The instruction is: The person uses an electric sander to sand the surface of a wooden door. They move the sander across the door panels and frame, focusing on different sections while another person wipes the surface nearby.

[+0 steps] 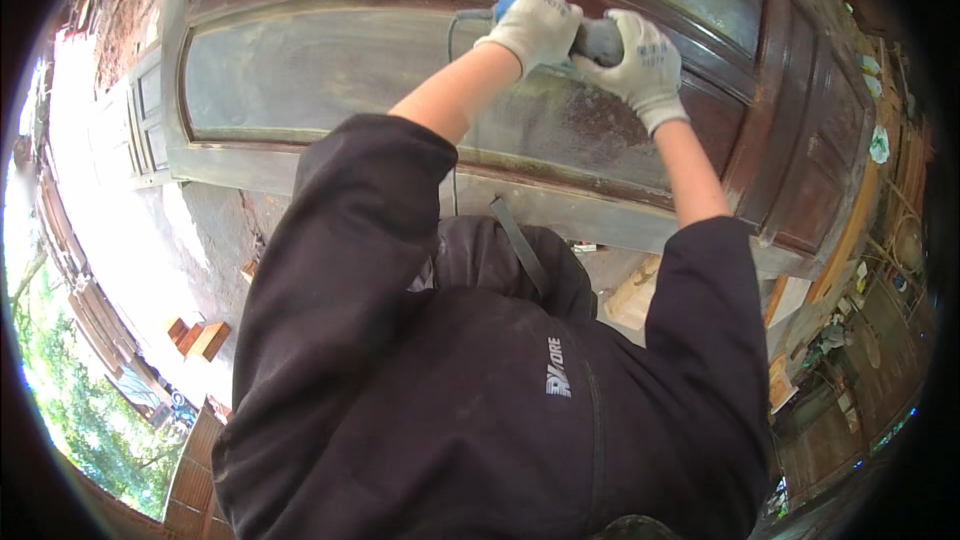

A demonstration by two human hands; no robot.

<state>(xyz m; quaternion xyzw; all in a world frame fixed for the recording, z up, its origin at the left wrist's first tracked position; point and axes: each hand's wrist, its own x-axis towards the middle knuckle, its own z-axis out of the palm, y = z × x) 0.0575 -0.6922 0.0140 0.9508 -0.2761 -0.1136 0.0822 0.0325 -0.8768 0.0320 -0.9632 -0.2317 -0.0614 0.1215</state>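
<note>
Both my hands wear whitish work gloves and hold a corded power tool, by its long shape an angle grinder (597, 41). My left hand (541, 26) is closed around its body near the blue rear end, where the cord leaves. Over the dark grey front, my right hand (640, 58) is wrapped with its thumb on the near side. Beneath the tool lies a large panelled wooden door (330, 70), dark reddish brown at the right and dull grey and pale over much of its left panels. The tool's working face is hidden by my hands.
A thin cord (453, 165) hangs from the tool over the door's near edge. My dark-clad legs (480, 255) are close to that edge. Reddish wood blocks (205, 340) lie on the floor at left. Planks and clutter (850, 360) fill the right side.
</note>
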